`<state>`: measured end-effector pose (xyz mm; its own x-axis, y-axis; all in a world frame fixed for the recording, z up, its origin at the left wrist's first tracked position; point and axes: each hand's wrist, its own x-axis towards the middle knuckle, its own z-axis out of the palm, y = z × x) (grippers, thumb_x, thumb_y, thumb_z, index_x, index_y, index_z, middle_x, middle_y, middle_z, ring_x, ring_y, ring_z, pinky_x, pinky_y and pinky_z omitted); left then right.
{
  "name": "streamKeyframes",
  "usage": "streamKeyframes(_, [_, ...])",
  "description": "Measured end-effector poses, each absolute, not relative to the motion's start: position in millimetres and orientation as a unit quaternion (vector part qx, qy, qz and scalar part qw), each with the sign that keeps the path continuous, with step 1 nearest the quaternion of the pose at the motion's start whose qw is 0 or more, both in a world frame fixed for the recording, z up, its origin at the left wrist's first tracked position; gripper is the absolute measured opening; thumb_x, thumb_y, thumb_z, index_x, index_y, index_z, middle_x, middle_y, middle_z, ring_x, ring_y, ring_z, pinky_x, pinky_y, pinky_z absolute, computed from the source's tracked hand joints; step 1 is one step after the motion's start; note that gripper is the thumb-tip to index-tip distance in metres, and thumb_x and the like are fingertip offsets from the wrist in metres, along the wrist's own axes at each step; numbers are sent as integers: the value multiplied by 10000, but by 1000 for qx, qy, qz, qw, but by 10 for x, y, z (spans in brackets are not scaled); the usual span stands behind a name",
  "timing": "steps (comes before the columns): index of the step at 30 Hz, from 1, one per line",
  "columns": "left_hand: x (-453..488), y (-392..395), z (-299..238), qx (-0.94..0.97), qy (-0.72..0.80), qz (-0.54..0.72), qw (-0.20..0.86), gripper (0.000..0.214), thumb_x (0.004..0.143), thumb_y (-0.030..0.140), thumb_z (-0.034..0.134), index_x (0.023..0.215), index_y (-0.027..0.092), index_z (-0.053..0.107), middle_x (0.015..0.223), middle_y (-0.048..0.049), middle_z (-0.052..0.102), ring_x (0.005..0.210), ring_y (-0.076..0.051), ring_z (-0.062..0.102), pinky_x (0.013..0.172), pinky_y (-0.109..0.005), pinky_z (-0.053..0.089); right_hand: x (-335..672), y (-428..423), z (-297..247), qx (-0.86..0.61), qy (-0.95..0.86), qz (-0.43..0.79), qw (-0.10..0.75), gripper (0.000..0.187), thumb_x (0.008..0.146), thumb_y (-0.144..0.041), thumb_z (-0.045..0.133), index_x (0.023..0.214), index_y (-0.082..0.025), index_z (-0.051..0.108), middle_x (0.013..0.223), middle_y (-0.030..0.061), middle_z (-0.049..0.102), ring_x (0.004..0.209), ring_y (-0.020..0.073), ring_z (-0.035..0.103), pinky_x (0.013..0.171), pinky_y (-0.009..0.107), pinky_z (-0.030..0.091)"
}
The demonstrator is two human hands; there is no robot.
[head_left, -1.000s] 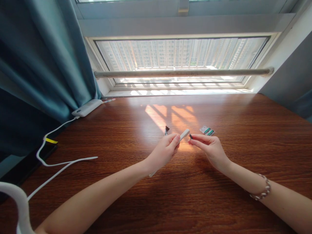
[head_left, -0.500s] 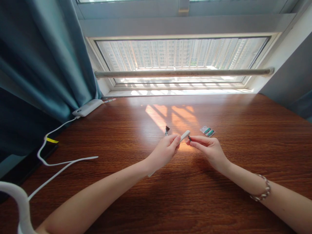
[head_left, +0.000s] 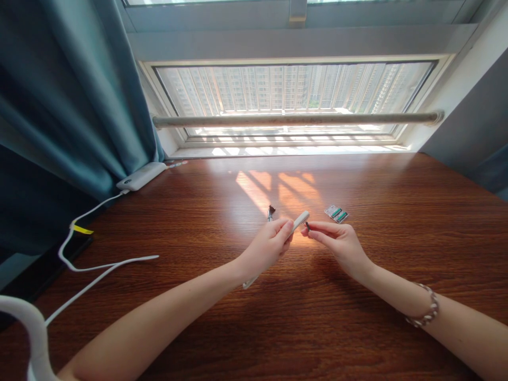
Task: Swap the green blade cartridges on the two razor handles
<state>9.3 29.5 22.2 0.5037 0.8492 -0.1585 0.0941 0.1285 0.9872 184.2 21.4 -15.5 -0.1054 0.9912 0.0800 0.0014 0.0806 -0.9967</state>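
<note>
My left hand (head_left: 270,243) is closed round a long, slim white comb-like tool (head_left: 300,220). Short teeth line the edge at the tool's far end, and its other end pokes out below my wrist. With thumb and fingertips, my right hand (head_left: 343,243) pinches a small dark piece (head_left: 308,226) right beside those teeth. Whether the piece touches them I cannot tell. Just beyond my left hand lies a small thing with a dark brown tuft (head_left: 271,210), partly hidden by the hand. A clear pack with green and dark pieces (head_left: 336,214) rests beyond my right hand.
The brown wooden table (head_left: 377,328) runs up to a window with a horizontal rail (head_left: 297,120). At the left, a white power strip-like box (head_left: 142,177) with a white cable (head_left: 107,266) lies by the blue curtain (head_left: 91,95). A curved white tube (head_left: 37,328) stands at the near left.
Both hands keep almost the same place and hold. The small dark piece in my right fingers has shifted slightly, and a bit more of the white tool's lower end shows.
</note>
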Motion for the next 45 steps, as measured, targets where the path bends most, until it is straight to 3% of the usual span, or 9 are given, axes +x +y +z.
streamKeyframes(13, [94, 296, 227, 548, 401, 280, 678, 329, 854, 441, 352, 645, 188, 357, 435, 94, 239, 350, -41, 180, 343, -166, 154, 1838, 216, -158, -437, -527, 539, 491, 218, 691, -313, 672, 874, -197, 694, 837, 49, 706, 807, 192, 645, 824, 372, 483])
streamKeyframes(19, [86, 331, 192, 549, 432, 275, 661, 321, 835, 446, 396, 646, 189, 359, 451, 89, 257, 361, -41, 192, 331, -163, 149, 1835, 232, -192, -386, -469, 618, 499, 200, 719, -313, 653, 872, -187, 677, 814, 45, 696, 773, 160, 630, 795, 333, 477])
streamKeyframes(24, [74, 347, 155, 545, 398, 297, 675, 346, 841, 483, 369, 650, 196, 342, 439, 96, 225, 355, -42, 167, 326, -169, 126, 1846, 292, -198, -365, -378, 688, 501, 166, 702, -311, 672, 815, -192, 646, 876, 35, 685, 890, 149, 616, 841, 287, 454])
streamKeyframes(29, [84, 316, 166, 540, 379, 301, 689, 353, 849, 484, 357, 645, 197, 336, 426, 96, 226, 354, -44, 156, 321, -170, 120, 1850, 316, -173, -352, -339, 699, 522, 173, 690, -274, 687, 826, -193, 617, 896, 26, 679, 923, 149, 614, 919, 311, 424])
streamKeyframes(34, [91, 301, 149, 513, 380, 312, 704, 361, 828, 507, 393, 654, 194, 352, 430, 98, 229, 349, -38, 159, 320, -167, 112, 1836, 285, -135, -368, -376, 671, 523, 196, 662, -277, 706, 820, -198, 623, 912, 28, 674, 933, 164, 610, 894, 318, 439])
streamKeyframes(40, [109, 273, 95, 436, 365, 303, 765, 359, 792, 534, 450, 766, 177, 471, 429, 108, 217, 359, -30, 101, 333, -167, 65, 1817, 242, -170, -394, -464, 584, 537, 189, 637, -248, 722, 804, -204, 643, 803, 10, 661, 775, 146, 613, 735, 284, 488])
streamKeyframes(45, [118, 261, 68, 443, 357, 292, 769, 272, 773, 432, 548, 757, 165, 498, 413, 109, 203, 362, -31, 124, 332, -175, 67, 1809, 204, -164, -388, -522, 563, 510, 181, 655, -256, 705, 815, -203, 641, 814, 13, 678, 772, 157, 632, 776, 321, 494])
